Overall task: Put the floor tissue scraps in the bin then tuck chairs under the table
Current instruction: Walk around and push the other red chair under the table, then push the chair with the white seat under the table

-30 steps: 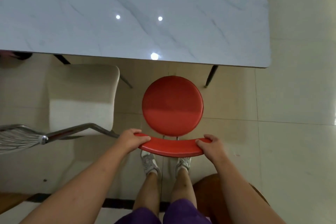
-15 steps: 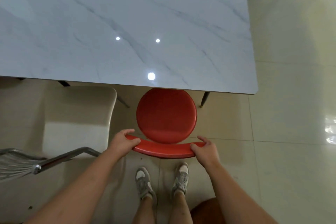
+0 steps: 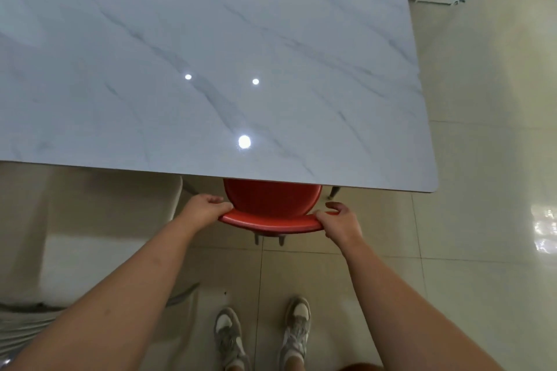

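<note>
At the table's near edge: red chair pushed partway under.

Both hands grip the curved backrest point(image 3: 271, 221) of the red chair point(image 3: 271, 200); left hand point(image 3: 205, 209) and right hand point(image 3: 340, 221) have fingers curled over its ends. A second ago the whole round seat lay clear of the marble table point(image 3: 211, 69); now most of it sits beneath the top. This chair is judged nearly tucked. A cream chair point(image 3: 90, 220) to the left stands out. No tissue scraps are visible.

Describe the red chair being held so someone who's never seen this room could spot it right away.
Find the large white marble-look table and follow its near edge toward the right corner. There, the red chair sits with its round seat partly under the tabletop, left hand and right hand gripping its curved backrest. Its neighbour on the left, the cream chair, is pale and square.
</note>
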